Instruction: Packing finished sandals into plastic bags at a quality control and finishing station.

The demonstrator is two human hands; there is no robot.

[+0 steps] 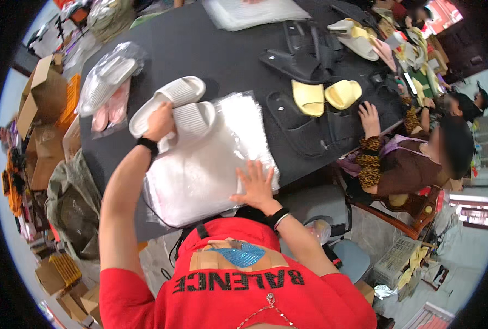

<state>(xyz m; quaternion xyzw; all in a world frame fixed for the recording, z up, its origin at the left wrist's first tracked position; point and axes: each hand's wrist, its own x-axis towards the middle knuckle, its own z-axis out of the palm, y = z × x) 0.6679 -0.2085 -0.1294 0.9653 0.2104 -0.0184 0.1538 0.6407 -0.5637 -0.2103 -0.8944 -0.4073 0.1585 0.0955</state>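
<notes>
My left hand (pixel 160 123) is closed around the heel part of a pair of light grey ribbed slide sandals (pixel 196 119), its fingers between the two. The pair rests over the left part of a stack of clear plastic bags (pixel 192 178). My right hand (pixel 255 185) lies with spread fingers on the stack's right edge and holds nothing. Left of the grey pair, white slides (pixel 104 82) and pink slides (pixel 112 107) lie wrapped in clear plastic.
The dark table (pixel 162 41) also bears black slides (pixel 296 123), yellow slides (pixel 308 98) and another bag stack (pixel 255 13). A seated co-worker's hand (pixel 369 118) rests on its right edge. Cardboard boxes (pixel 44 90) and a grey-green cloth (pixel 74 205) are at the left. A grey chair (pixel 310 205) stands beside me.
</notes>
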